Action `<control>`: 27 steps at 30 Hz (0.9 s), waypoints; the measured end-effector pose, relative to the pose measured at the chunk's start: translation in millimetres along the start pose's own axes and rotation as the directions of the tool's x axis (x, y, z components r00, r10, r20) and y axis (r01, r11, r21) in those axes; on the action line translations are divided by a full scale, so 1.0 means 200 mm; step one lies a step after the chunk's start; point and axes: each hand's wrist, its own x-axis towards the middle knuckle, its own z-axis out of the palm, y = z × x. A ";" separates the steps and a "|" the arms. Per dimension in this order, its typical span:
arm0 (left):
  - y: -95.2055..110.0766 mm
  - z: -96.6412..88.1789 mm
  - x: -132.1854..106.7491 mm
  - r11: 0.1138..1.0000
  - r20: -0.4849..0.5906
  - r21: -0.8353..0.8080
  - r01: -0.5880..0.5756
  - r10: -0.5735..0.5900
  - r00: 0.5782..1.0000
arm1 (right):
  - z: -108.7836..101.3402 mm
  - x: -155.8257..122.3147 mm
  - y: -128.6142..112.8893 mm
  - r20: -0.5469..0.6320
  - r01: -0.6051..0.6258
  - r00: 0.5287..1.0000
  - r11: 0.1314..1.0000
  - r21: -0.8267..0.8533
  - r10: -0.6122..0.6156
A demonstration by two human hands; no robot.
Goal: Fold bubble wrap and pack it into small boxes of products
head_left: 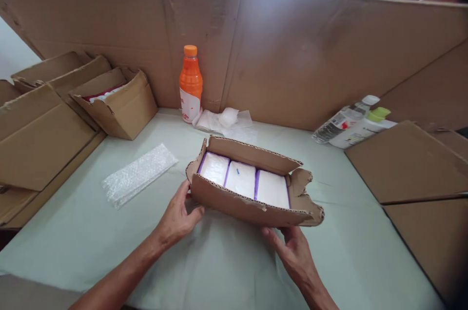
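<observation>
An open, rough-edged cardboard box [234, 201] is tilted between my hands over the table. Inside it lie three white packs [239, 179] with purple edges, side by side; a small blue mark shows on the middle one. My left hand [179, 216] grips the box's left end, with the thumb in front and the other fingers partly hidden behind. At the lower right, my right hand [290, 246] holds the underside, and some of its fingertips are hidden by the cardboard. Left of the box, a folded piece of bubble wrap [139, 175] lies flat.
An orange bottle [190, 83] stands at the back beside crumpled clear plastic [228, 120]. Cardboard boxes [124, 105] line the left side. A clear bottle [343, 117] and a white bottle with a green cap [360, 132] lean at right near more cardboard [409, 164]. A tall cardboard wall [292, 61] closes the back.
</observation>
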 end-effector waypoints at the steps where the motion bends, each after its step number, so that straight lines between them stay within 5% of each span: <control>1: 0.00 0.03 0.02 0.999 -0.005 -0.052 0.010 -0.010 1.000 | 0.00 0.03 -0.02 0.011 0.014 1.000 1.000 -0.013 -0.013; 6: -0.04 0.05 0.23 0.992 -0.129 -0.128 -0.004 -0.012 0.992 | 0.12 0.35 -0.12 0.036 0.095 0.995 0.995 0.024 -0.096; 11: -0.10 -0.02 0.45 1.000 -0.154 -0.008 -0.015 0.013 0.988 | 0.23 0.60 -0.16 0.022 0.206 0.978 0.976 0.076 -0.208; 13: -0.15 -0.14 0.43 0.981 -0.221 0.193 -0.019 0.062 0.973 | 0.22 0.57 -0.11 0.022 0.229 0.973 0.971 0.062 -0.231; 16: -0.26 -0.42 0.31 0.836 -0.351 0.539 0.102 0.113 0.930 | 0.14 0.42 0.01 0.030 0.200 0.979 0.979 -0.034 -0.199; 20: -0.37 -0.76 0.19 0.699 -0.513 0.586 0.409 -0.071 0.856 | 0.07 0.22 0.09 0.065 0.279 0.960 0.949 -0.149 -0.272; 23: -0.36 -0.81 0.13 0.729 -0.493 0.550 0.409 -0.112 0.863 | 0.10 0.15 0.03 0.141 0.353 0.932 0.923 -0.151 -0.334; 27: -0.23 -0.70 -0.01 0.809 -0.375 0.494 0.319 -0.133 0.917 | 0.20 0.12 -0.12 0.277 0.395 0.886 0.918 -0.035 -0.371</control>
